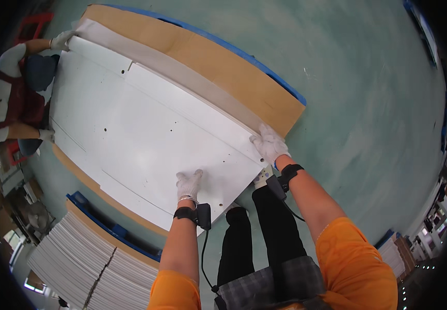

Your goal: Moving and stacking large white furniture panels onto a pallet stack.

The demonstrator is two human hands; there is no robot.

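The smooth white panel (141, 119) at ten o'clock shines softly; the brown cardboard (197, 49) at twelve looks matt.

Near the left edge of the smooth grey-green concrete-like floor (368, 124), a long stack of thin white boards (68, 248) is split into two rows by a dark, narrow gap, with a straight brown strip (125, 248) along its upper edge and a blue pallet-like base (97, 214) just beside that strip. Farther out past the stack is a round grey fan-like object (38, 215), while a red frame (36, 23) stands toward the floor's upper left corner. By the floor's lower right edge sits a smaller stack of pale boards (391, 257).
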